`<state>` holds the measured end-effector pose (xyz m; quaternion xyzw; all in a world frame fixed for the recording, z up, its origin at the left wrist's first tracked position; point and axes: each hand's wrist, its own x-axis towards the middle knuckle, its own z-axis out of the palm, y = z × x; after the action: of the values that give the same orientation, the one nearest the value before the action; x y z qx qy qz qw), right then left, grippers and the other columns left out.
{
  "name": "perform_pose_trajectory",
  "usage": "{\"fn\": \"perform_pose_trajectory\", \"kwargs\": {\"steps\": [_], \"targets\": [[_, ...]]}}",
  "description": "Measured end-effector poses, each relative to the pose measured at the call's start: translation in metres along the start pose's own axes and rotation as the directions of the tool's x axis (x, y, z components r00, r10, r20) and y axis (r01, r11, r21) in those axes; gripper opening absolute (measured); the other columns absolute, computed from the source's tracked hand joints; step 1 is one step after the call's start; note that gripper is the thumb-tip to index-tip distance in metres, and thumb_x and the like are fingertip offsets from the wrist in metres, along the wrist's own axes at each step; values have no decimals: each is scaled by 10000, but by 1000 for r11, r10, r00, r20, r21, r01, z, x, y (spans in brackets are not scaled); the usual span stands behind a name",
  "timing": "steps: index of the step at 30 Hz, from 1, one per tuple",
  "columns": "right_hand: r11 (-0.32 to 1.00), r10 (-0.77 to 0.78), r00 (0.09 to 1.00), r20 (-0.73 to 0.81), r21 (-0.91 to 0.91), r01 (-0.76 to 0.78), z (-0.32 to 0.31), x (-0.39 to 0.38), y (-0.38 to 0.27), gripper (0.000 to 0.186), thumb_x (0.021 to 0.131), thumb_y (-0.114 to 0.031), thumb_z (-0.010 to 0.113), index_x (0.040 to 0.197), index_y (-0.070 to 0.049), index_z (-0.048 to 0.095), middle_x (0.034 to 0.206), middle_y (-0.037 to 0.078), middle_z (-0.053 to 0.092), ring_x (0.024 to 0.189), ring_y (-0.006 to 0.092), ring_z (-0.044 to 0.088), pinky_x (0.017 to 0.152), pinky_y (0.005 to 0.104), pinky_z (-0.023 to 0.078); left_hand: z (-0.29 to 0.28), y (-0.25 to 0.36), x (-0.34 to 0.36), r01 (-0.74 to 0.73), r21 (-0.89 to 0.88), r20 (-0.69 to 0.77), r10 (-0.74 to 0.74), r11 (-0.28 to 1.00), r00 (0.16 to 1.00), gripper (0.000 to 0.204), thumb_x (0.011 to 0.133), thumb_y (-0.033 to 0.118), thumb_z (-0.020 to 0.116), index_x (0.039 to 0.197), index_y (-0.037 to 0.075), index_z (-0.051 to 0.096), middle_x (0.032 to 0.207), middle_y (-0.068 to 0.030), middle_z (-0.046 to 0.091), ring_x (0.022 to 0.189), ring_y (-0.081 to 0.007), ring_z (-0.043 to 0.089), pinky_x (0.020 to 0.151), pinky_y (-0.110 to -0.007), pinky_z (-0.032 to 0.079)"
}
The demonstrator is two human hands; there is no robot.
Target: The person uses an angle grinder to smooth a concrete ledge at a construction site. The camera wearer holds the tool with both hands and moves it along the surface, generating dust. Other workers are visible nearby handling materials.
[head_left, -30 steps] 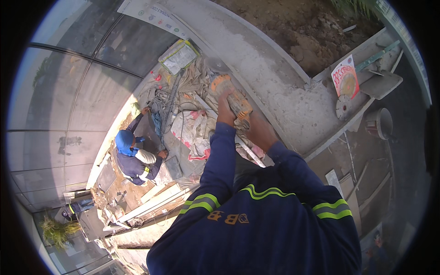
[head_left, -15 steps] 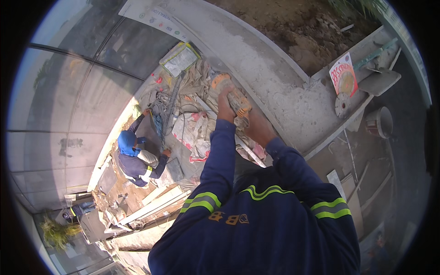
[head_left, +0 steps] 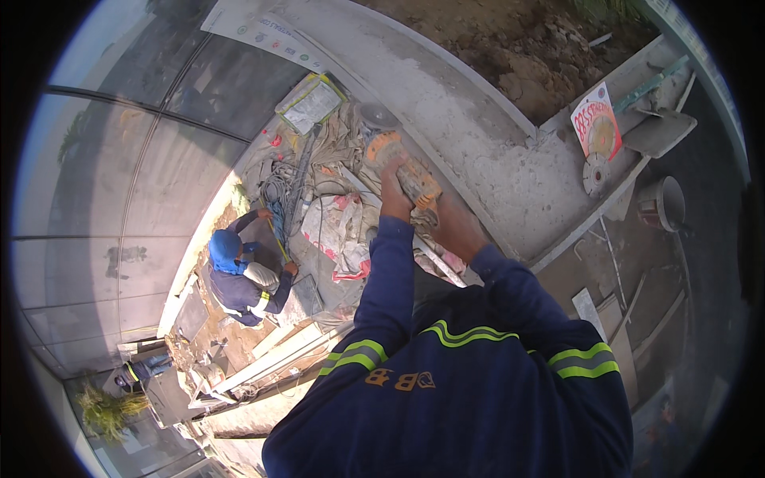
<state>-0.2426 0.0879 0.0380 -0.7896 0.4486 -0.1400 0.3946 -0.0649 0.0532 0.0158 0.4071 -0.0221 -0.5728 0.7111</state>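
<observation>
An orange, dust-covered angle grinder (head_left: 416, 180) is held out in front of me, over the edge of a concrete ledge. My left hand (head_left: 394, 190) is wrapped around its body near the head. At the rear end my right hand (head_left: 460, 225) grips it, with the fingers partly hidden. A grey round disc (head_left: 378, 117) shows just past the grinder's head. Below the tool lie crumpled, dirty cloths and a white and red sack (head_left: 339, 231).
A co-worker in a blue hood (head_left: 225, 248) crouches at the left, holding a thin yellow strip (head_left: 279, 236). The concrete ledge (head_left: 478, 135) runs along the far side, with a cutting disc (head_left: 596, 174) on it. A bucket (head_left: 661, 207) stands at right; wooden boards (head_left: 279, 358) lie lower left.
The grinder and my hands have shifted slightly right and down in view. The grey disc beyond its head shows more clearly. A yellow strip now shows between the co-worker's hands.
</observation>
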Motion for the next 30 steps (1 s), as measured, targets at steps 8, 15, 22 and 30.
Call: {"fn": "perform_pose_trajectory", "kwargs": {"steps": [8, 15, 22, 30], "targets": [[999, -14, 1000, -21, 35, 15, 4, 15, 1, 329, 828, -83, 655, 1069, 15, 453, 933, 327, 688, 901, 505, 680, 794, 577, 529, 8, 9, 10, -15, 30, 16, 14, 999, 1000, 280, 849, 179, 686, 1083, 46, 608, 930, -144, 657, 819, -323, 688, 746, -468, 594], [998, 44, 999, 27, 46, -45, 0, 21, -6, 325, 835, -71, 646, 1082, 33, 462, 958, 338, 686, 949, 502, 679, 829, 564, 526, 4, 11, 20, 28, 14, 43, -29, 1000, 999, 270, 852, 177, 682, 1086, 60, 616, 901, -134, 660, 803, -295, 689, 717, -451, 598], [1000, 11, 999, 31, 15, -11, -1, 2, 0, 331, 846, -81, 632, 1094, 38, 449, 941, 329, 691, 900, 507, 684, 806, 563, 534, 2, 1, 3, 8, 7, -8, -8, 1000, 1000, 300, 854, 185, 672, 1102, 32, 602, 927, -150, 666, 815, -328, 690, 735, -477, 600], [999, 38, 998, 50, 16, -39, -8, -6, -5, 335, 843, -87, 625, 1095, 29, 437, 901, 323, 690, 865, 504, 688, 780, 574, 537, -4, -4, 1, -1, 8, -21, 2, 1000, 1000, 309, 853, 196, 669, 1098, 21, 595, 930, -164, 673, 809, -348, 694, 737, -498, 603]]}}
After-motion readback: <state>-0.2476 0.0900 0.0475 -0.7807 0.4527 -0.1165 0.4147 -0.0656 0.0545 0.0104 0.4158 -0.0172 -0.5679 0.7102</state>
